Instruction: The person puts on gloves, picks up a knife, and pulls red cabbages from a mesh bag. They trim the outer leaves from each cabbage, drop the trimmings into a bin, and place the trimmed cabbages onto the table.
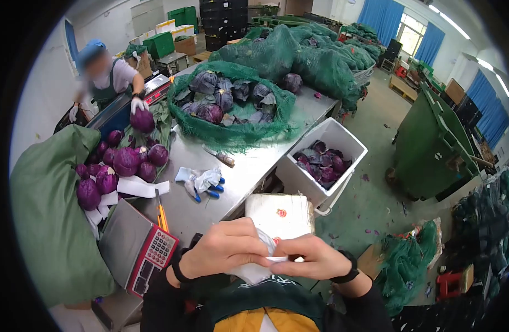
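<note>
My left hand (229, 247) and my right hand (307, 257) meet in front of my chest. Both pinch a thin, crumpled white piece (257, 272), soft like a glove or a bag; its kind is not clear. Below and beyond my fingers stands a white foam box lid (274, 210) with red marks. On the metal table (238, 182) ahead lie blue-tipped work gloves (202, 181) and a knife (224, 157). To the left is a red-framed scale (141, 252), with an orange-handled cutter (162, 216) beside it.
Peeled purple cabbages (126, 160) lie on a green sack at left. A co-worker's gloved hand (138, 104) holds one cabbage. A green net bag (243, 133) holds more cabbages. A white bin (326, 188) contains leaves. A large green wheeled bin (431, 144) stands right.
</note>
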Demonstrator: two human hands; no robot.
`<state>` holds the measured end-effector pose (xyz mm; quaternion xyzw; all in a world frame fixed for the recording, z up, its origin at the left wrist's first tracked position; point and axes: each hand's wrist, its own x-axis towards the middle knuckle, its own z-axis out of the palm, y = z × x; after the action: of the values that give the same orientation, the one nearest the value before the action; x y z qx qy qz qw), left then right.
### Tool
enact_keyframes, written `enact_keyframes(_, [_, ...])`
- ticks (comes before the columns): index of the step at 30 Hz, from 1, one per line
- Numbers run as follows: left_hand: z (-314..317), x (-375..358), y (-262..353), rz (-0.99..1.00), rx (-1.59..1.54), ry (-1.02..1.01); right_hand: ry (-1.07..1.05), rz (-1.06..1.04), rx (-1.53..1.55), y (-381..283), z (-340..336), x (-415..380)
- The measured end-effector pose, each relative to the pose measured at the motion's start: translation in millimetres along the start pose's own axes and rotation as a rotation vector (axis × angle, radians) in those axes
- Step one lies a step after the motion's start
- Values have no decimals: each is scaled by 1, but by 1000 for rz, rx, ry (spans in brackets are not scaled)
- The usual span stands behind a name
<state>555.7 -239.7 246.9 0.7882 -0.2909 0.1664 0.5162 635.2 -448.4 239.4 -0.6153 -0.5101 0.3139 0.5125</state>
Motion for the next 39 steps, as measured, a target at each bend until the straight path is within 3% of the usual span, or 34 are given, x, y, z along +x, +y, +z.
enact_keyframes(1, [-5, -4, 2, 42, 119, -66, -9, -1, 4, -2, -5, -3])
enact_keyframes(3, [-15, -7, 13, 126, 453, -217, 72, -121, -286, -13, -14, -12])
enact_keyframes(4, [-16, -7, 22, 122, 455, -215, 78, -176, -467, -21, -16, -16])
enact_keyframes(6, [-18, -7, 40, 315, 726, -224, 16, -251, -745, -44, -20, -27])
enact_keyframes(8, [-19, -14, 59, 420, 798, -183, 118, -436, -800, -56, -12, -32])
enact_keyframes(10, [-19, -25, 70, 555, 862, -201, 3, -521, -850, -76, -17, -35])
enact_keyframes(12, [-3, -36, 83, 552, 861, 30, 106, -646, -781, -93, -6, -31])
enact_keyframes(13, [-21, -23, 91, 658, 836, -157, 143, -651, -748, -92, -1, -32])
enact_keyframes(14, [-18, -25, 93, 654, 838, -155, 139, -669, -736, -93, 0, -30])
enact_keyframes(16, [-7, -32, 96, 479, 872, 86, 108, -661, -696, -93, 3, -27])
enact_keyframes(17, [-9, -31, 102, 381, 900, 50, 106, -656, -691, -91, 7, -24])
enact_keyframes(18, [0, -23, 97, 294, 870, 168, 116, -669, -712, -88, 12, -20])
enact_keyframes(20, [-9, -20, 81, 167, 991, -156, 139, -676, -800, -78, 23, -8])
enact_keyframes(22, [-10, -32, 40, 15, 924, -59, 208, -605, -816, -38, 37, 3])
enact_keyframes(24, [2, -30, 20, -535, 484, 621, 65, -285, -451, -13, 58, 5])
enact_keyframes(26, [16, -24, -15, -367, -345, 1050, -134, 58, -156, 16, 65, 23])
enact_keyframes(27, [26, -22, -18, -447, -372, 1057, -2, 66, -45, 35, 71, 36])
enact_keyframes(28, [38, -37, -32, -537, -166, 928, 34, 184, 41, 47, 65, 44])
enact_keyframes(29, [48, -33, -23, -616, 97, 766, 300, 74, 171, 72, 70, 47])
enact_keyframes(30, [71, -23, -30, -401, -6, 874, 457, 45, 391, 53, 63, 57])
enact_keyframes(31, [82, -34, -40, -350, 24, 747, 475, 77, 363, 61, 60, 60])
enact_keyframes(33, [90, -42, -49, -477, 32, 626, 495, 102, 330, 67, 54, 64])
enact_keyframes(34, [92, -40, -47, -486, 114, 582, 580, 118, 497, 66, 54, 64])
enact_keyframes(35, [95, -41, -49, -485, 113, 585, 663, 136, 666, 65, 54, 63])
enact_keyframes(39, [105, -45, -59, -456, 151, 597, 717, 153, 585, 76, 46, 66])
